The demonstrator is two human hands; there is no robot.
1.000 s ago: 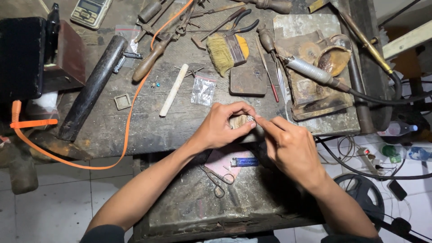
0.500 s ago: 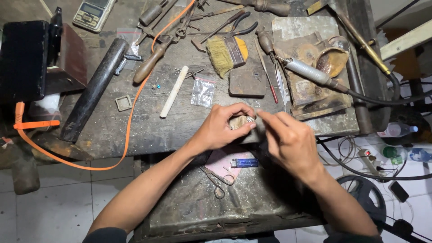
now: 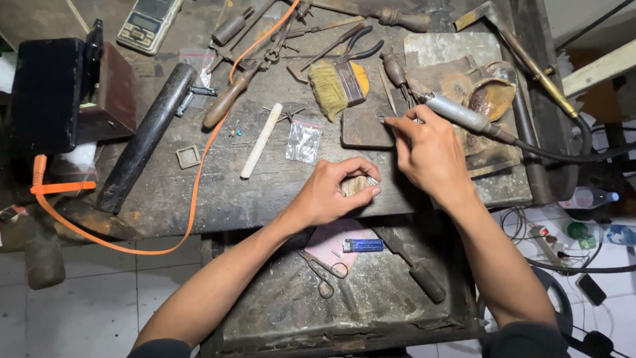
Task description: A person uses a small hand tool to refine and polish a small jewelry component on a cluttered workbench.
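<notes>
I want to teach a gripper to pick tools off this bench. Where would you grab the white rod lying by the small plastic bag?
Grip the white rod across its middle, coming straight down from above. It lies flat and slanted on the bench, with bare wood along both long sides there; small pins crowd its upper end, and the plastic bag lies to its right.

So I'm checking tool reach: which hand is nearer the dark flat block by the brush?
Right. The right hand has its fingertips at the dark flat block's right edge; the left hand sits below it at the bench edge, gripping a small piece.

Dim overhead light, sharp centre, dark corners, slight edge distortion.
</notes>
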